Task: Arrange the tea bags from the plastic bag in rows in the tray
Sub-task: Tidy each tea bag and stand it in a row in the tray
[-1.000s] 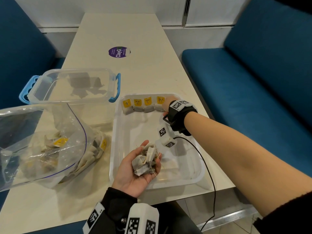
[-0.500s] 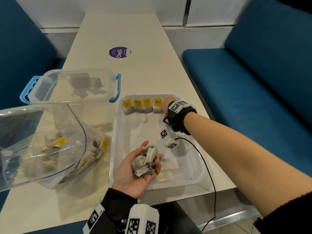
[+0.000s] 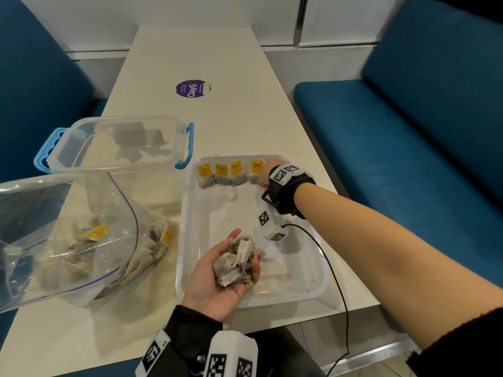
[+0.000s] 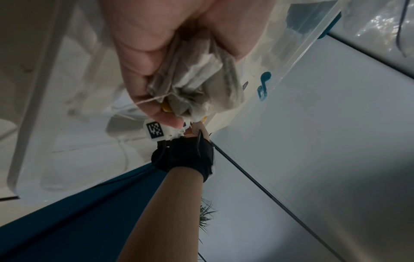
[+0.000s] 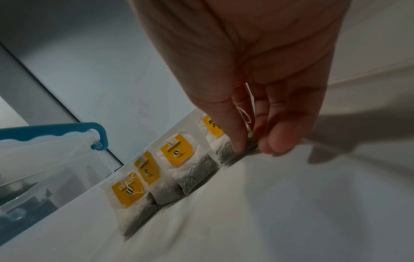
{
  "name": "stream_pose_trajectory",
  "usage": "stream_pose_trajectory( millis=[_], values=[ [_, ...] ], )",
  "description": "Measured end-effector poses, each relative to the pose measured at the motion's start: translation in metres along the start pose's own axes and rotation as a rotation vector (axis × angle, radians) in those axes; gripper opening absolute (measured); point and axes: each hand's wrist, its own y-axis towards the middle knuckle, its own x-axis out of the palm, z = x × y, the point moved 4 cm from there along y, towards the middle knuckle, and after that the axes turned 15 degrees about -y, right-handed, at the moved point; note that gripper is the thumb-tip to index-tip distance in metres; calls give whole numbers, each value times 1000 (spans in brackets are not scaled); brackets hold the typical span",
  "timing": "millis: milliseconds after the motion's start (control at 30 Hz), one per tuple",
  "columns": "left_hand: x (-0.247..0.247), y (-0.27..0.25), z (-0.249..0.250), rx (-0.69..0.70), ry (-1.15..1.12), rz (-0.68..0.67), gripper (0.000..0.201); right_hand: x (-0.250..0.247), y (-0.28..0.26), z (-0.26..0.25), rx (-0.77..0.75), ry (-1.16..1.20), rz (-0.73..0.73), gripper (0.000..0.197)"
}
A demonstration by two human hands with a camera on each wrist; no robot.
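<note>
A clear white tray [image 3: 272,302] lies on the table in front of me. Three tea bags [image 3: 221,175] with yellow tags lean in a row against its far wall. A fourth tea bag [image 3: 255,170] stands at the right end of that row. My right hand [image 3: 268,172] reaches over the tray, and its thumb and fingers pinch the lower edge of this fourth tea bag [image 5: 221,150]. My left hand [image 3: 246,244] hovers palm up over the tray's near part, fingers curled round a crumpled bunch of tea bags [image 4: 201,85]. The plastic bag [image 3: 68,235] of tea bags lies left of the tray.
A clear storage box [image 3: 119,148] with blue handles stands behind the plastic bag, touching the tray's far left corner. A purple sticker [image 3: 192,88] marks the table further back. Blue benches flank the table. A black cable [image 3: 334,281] runs from my right wrist over the tray's near right corner.
My right hand has stayed at the right end of the row, nudging the fourth tea bag only slightly. The left hand and its bunch have not moved.
</note>
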Motion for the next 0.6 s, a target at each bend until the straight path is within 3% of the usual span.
stream_pose_trajectory(
  millis=[67, 167, 367, 533, 600],
  values=[
    [0, 0, -1, -1, -2, -2, 27, 0, 2, -2, 2, -5, 7, 29],
    [0, 0, -1, -1, 0, -2, 28, -1, -1, -5, 25, 41, -24, 36],
    [-1, 0, 0, -1, 3, -4, 28, -8, -8, -12, -21, 23, 31, 23],
    [1, -1, -1, -4, -7, -18, 29, -6, -10, -39, -133, 258, -227, 17],
    [2, -2, -1, -1, -4, -15, 30, -6, -14, -41, -138, 302, -237, 26]
  ],
)
